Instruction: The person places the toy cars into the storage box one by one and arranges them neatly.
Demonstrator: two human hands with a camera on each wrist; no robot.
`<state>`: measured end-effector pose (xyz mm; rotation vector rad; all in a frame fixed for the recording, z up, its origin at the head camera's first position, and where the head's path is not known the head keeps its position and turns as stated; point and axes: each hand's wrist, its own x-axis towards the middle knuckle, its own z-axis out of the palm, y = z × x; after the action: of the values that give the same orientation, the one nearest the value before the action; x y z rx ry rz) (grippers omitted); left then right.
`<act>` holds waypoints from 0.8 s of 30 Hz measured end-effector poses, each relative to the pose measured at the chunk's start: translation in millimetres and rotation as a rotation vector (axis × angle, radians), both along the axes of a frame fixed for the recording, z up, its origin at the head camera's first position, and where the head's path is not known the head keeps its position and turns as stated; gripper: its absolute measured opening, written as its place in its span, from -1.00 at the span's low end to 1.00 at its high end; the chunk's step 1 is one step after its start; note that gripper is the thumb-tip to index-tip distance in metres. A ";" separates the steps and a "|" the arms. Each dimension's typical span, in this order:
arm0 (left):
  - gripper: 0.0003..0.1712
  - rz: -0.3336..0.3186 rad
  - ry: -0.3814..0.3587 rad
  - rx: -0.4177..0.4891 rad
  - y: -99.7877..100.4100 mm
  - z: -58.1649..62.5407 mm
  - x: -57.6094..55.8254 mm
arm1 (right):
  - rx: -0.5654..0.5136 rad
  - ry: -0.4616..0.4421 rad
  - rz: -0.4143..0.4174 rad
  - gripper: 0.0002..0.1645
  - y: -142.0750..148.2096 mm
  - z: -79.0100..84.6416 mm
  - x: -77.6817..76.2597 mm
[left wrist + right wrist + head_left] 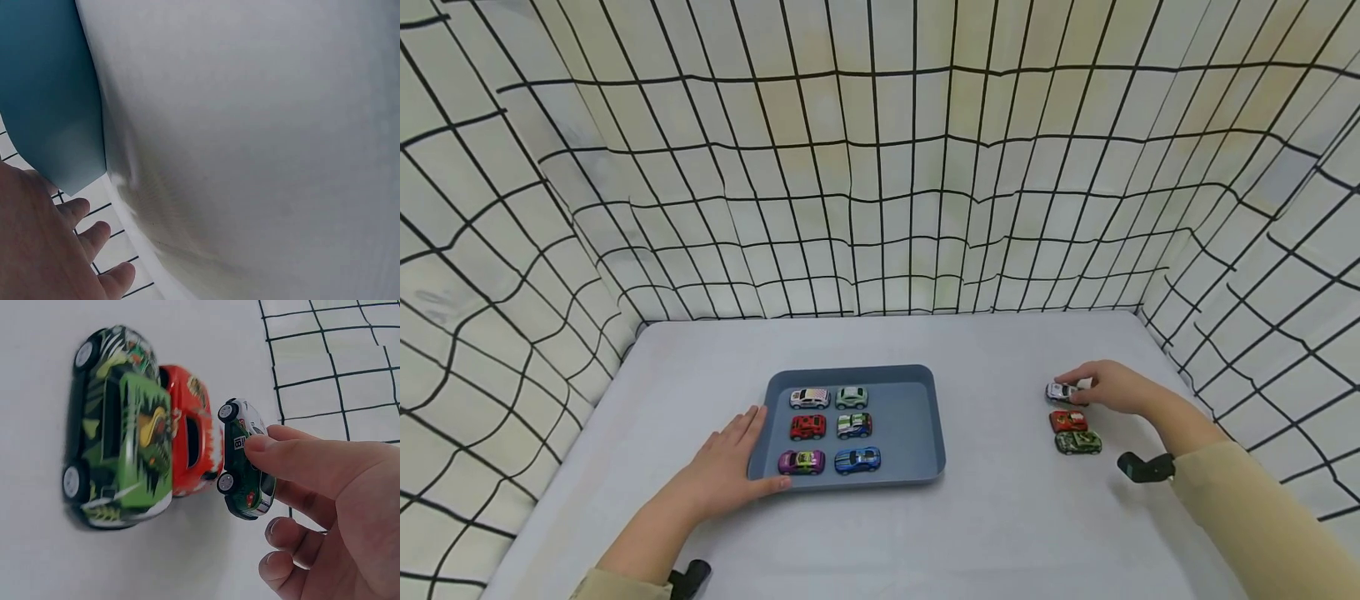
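Thumb and fingers of my right hand point(1108, 387) pinch a small toy car point(1060, 393), white on top with a dark green side marked 18 in the right wrist view. Close to it sit a red toy car point(189, 434) and a green camouflage toy car point(128, 434) with a dinosaur picture. My left hand point(727, 462) lies against the left side of a blue-grey tray point(913, 429), fingers extended along the edge and thumb at the front rim. Inside the tray are several toy cars, among them a purple one point(801, 462) and a blue one point(857, 460).
Left of the tray's middle, its cars stand in two columns, including a red car point(807, 427) and a pale green car point(852, 397). A white cloth covers the table point(1000, 517). Black-gridded white curtains point(895, 167) enclose the back and sides.
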<state>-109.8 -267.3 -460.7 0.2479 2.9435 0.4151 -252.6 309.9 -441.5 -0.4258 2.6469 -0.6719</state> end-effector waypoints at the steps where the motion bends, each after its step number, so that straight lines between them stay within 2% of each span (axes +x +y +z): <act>1: 0.48 0.000 0.000 -0.001 0.0 -0.1 -0.1 | -0.003 0.002 0.000 -0.55 -1.7 1.3 0.5; 8: 0.49 -0.005 0.004 0.000 -0.3 -1.0 -0.5 | -0.020 -0.012 -0.018 -0.54 -17.9 11.9 4.3; 15: 0.49 -0.007 0.009 0.005 -0.2 -1.3 -0.4 | -0.058 -0.024 -0.016 -0.52 -36.9 15.8 4.7; 24: 0.48 -0.003 0.005 0.007 0.0 0.2 -0.3 | -0.091 -0.031 -0.010 -0.55 -82.8 17.5 11.0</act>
<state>-110.1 -267.4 -460.5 0.2547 2.9462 0.4250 -241.6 227.1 -424.0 -0.4243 2.5986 -0.7977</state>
